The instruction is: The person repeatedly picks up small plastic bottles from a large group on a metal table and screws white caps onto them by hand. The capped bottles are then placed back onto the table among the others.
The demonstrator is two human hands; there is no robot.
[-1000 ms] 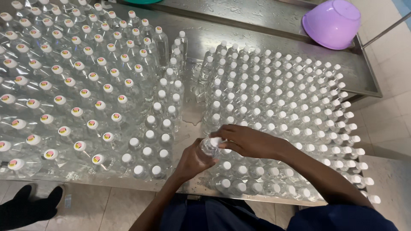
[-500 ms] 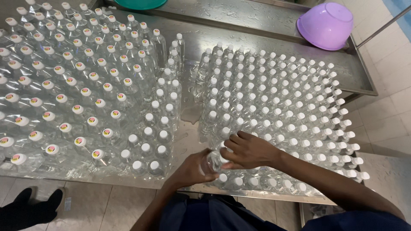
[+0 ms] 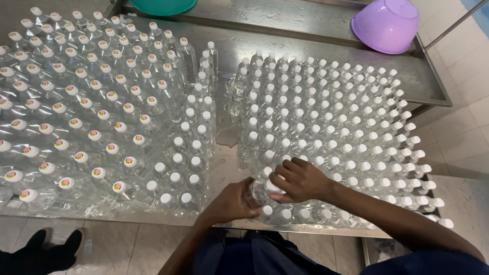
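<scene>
My left hand [image 3: 232,201] wraps around the body of a small clear plastic bottle [image 3: 258,190] at the near edge of a steel table [image 3: 305,30]. My right hand [image 3: 300,179] is closed over that bottle's white cap from the right. Several rows of small white-capped bottles [image 3: 326,117] stand just beyond and to the right of my hands. A block of larger clear bottles [image 3: 86,107] with white caps, some with coloured stickers, fills the table's left side.
A purple bowl [image 3: 387,23] lies upside down at the table's far right. A green basin [image 3: 163,6] sits at the far edge. Water is pooled on the steel between the two bottle groups. Another person's dark shoes [image 3: 48,247] stand on the tiled floor at lower left.
Both hands stay on the same bottle at the near edge. They have shifted slightly lower and to the right in view as the camera moved closer.
</scene>
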